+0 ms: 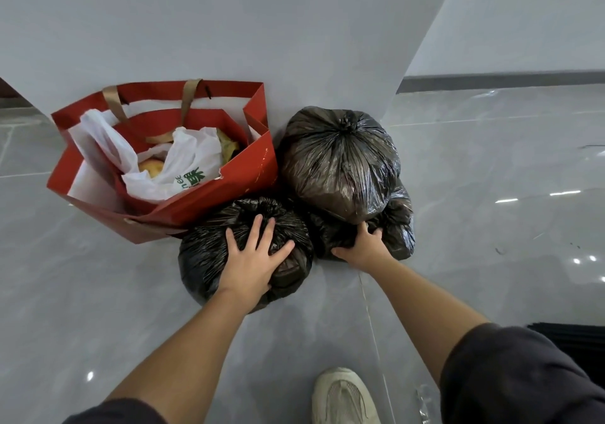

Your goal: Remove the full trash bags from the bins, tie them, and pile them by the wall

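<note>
Three black trash bags lie on the floor against the grey wall [229,30]. The largest bag [340,158] is knotted at the top and rests on a smaller bag [396,227] beneath it. A round bag [203,253] sits in front, to the left. My left hand [252,256] lies flat on top of the round bag, fingers spread. My right hand [363,243] presses against the lower right bag, fingers dug into the plastic under the large bag.
A red paper gift bag [248,168] with brown handles stands against the wall to the left, holding white plastic bags and food scraps. Glossy grey floor tiles [491,227] spread all around. My beige shoe [343,397] is at the bottom.
</note>
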Tool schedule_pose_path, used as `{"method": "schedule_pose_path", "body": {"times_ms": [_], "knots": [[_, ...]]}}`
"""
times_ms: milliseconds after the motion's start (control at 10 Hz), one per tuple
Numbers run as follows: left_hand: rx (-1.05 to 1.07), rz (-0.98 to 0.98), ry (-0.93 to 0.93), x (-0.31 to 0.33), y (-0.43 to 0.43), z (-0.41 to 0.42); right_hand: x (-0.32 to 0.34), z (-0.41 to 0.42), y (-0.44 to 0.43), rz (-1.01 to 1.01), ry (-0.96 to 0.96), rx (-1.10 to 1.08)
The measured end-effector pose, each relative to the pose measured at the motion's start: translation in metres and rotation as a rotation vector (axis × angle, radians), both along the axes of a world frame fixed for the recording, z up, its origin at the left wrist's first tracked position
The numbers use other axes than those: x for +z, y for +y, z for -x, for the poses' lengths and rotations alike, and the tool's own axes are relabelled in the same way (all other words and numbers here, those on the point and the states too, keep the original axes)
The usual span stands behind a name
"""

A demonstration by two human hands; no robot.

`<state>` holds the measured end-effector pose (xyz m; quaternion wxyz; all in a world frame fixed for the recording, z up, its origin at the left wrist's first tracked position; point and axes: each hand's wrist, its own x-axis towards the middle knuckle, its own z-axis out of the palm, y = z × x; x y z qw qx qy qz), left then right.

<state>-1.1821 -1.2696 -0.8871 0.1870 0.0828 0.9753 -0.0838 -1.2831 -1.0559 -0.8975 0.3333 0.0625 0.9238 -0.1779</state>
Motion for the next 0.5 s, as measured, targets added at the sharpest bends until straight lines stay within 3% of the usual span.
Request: {"method": "schedule_pose_path", "body": {"times_ms": [100, 200, 300, 500], "knots": [[-0.037, -0.04, 0.016, 0.004, -0.002, -0.006, 0.009, -0.007, -0.001, -0.238, -0.023, 0.101], [-0.107, -0.136, 0.074, 0.01, -0.012, -0.017, 0.019, -0.02, -0.001, -0.351, -0.01, 0.249], [-0.13, -0.203, 0.071, 0.024, -0.022, -0.026, 0.038, -0.027, -0.001, -0.333, 0.036, 0.38], [0.05, -0.241, 0.125, 0.062, -0.035, -0.028, 0.087, -0.032, -0.028, -0.2, 0.177, 0.55]]}}
